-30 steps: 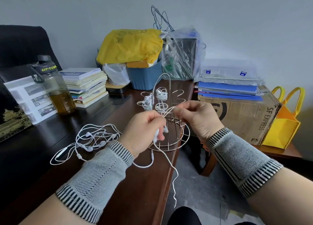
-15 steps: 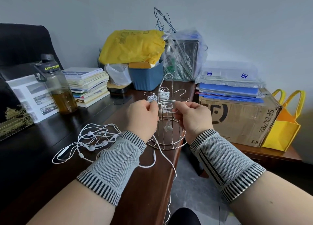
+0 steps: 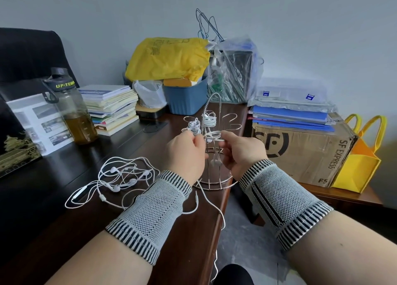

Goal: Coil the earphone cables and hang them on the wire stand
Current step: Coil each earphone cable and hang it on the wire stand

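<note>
both hands on a cable at the stand

left hand (image 3: 186, 153) and right hand (image 3: 241, 153) each pinch the white earphone cable (image 3: 212, 135) with curled fingers, just in front of the wire stand (image 3: 214, 147). two coils already hang there; loose earphones (image 3: 120, 177) lie left on the desk (image 3: 53, 199).
</note>
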The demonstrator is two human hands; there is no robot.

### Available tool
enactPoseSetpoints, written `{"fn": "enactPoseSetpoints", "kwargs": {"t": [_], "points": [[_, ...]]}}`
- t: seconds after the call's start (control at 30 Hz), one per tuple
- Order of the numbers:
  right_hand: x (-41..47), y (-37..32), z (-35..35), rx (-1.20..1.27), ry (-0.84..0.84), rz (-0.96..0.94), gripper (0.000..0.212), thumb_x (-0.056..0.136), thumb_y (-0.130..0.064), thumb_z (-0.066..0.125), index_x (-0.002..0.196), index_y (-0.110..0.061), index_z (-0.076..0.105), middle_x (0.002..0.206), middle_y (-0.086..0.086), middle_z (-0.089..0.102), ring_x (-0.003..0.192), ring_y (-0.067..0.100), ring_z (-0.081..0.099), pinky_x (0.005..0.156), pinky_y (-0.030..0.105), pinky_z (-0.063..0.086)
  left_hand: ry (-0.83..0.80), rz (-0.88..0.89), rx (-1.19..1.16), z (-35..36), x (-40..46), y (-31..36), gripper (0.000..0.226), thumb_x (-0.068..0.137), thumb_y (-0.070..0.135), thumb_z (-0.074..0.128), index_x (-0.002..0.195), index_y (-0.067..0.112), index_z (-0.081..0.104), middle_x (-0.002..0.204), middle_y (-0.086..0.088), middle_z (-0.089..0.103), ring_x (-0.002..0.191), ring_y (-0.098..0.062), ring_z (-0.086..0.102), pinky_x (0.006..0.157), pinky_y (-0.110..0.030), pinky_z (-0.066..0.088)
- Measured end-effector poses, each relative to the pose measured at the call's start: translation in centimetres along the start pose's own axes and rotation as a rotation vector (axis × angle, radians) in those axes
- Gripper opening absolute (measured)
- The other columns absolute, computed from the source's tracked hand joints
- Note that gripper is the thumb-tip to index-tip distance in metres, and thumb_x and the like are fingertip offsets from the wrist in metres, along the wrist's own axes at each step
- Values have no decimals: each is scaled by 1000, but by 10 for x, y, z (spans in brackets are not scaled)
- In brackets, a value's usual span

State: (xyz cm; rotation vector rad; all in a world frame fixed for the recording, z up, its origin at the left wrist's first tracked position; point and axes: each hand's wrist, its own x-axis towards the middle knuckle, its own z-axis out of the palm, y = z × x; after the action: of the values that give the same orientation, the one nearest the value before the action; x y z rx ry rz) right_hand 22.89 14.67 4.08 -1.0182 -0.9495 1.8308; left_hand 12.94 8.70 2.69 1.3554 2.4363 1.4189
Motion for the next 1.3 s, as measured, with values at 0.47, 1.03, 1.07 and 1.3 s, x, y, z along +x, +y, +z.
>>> {"fn": "enactPoseSetpoints", "kwargs": {"t": [0.47, 1.03, 1.07, 1.3], "points": [[10, 1, -2, -36, -31, -2, 23, 87, -10, 67, 66, -7, 58, 52, 3, 60, 38, 8, 46, 41, 26, 50, -25, -100, -206, -1, -9, -5, 36, 77, 33, 50, 64, 0, 55, 75, 0, 74, 79, -20, 73, 71, -48, 59], [11, 5, -4, -117, 14, -95, 23, 86, -9, 68, 64, -7, 61, 48, 1, 58, 38, 9, 47, 41, 24, 46, -17, 119, 203, -5, -8, 3, 35, 93, 24, 52, 64, 5, 56, 70, -11, 68, 74, -28, 63, 73, -41, 51], [12, 6, -5, -112, 12, -97, 22, 86, -9, 68, 65, -7, 60, 48, 1, 59, 40, 9, 47, 39, 23, 44, -21, 112, 169, -6, -10, 1, 36, 91, 25, 53, 64, 3, 59, 75, -12, 69, 78, -29, 64, 74, -41, 52], [11, 15, -15, -354, 9, -391, 16, 83, -7, 67, 69, -15, 66, 65, -1, 65, 54, 7, 56, 50, 21, 44, -138, 166, 115, -16, -20, -6, 45, 91, 34, 59, 57, 7, 47, 89, -15, 71, 83, -20, 59, 82, -40, 49]]}}
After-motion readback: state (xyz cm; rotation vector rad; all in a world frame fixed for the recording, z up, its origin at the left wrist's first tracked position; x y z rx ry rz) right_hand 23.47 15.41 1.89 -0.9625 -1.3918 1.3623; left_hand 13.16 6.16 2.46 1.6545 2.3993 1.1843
